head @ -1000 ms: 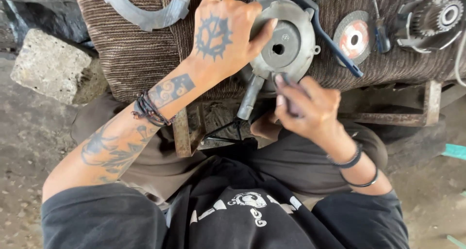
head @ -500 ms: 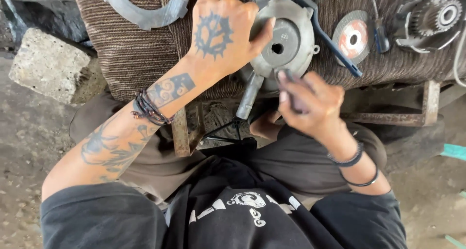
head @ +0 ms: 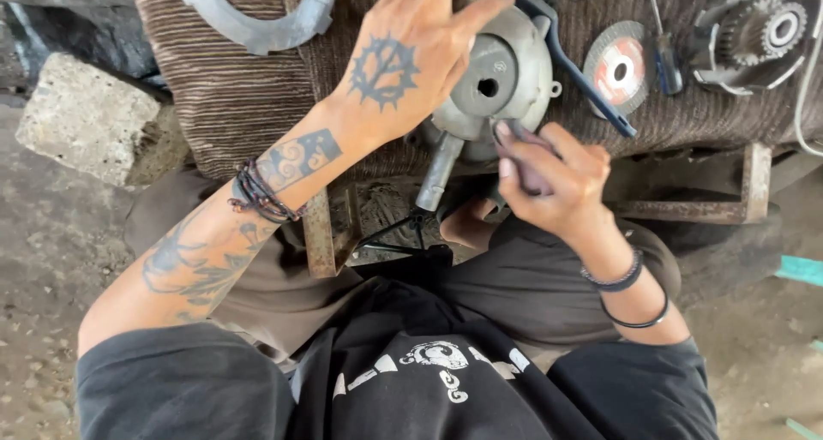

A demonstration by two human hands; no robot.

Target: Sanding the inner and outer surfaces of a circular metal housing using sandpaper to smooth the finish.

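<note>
1. Brown ribbed cloth (head: 231, 106) covers the counter, whose rusty metal frame (head: 686, 207) shows along the near edge; bare dirt floor lies around it.
2. On the cloth's near edge sits a round grey metal housing (head: 501, 80) with a centre hole and a short tube sticking out towards the person.
3. The left hand (head: 403, 67) lies over the housing's left side, fingers spread and curled around its rim, thumb along the top.
4. The right hand (head: 557, 183) is closed around a small dark tool (head: 519, 144), pinching it; the tip touches the housing's lower edge.
5. A blue-handled wrench (head: 583, 71) leans against the housing's right side.
6. Just right of it lie a flap disc (head: 619, 70) and a geared part (head: 759, 33).
7. A grey crescent plate (head: 257, 16) rests at top left; a concrete block (head: 90, 119) stands on the floor at left.
</note>
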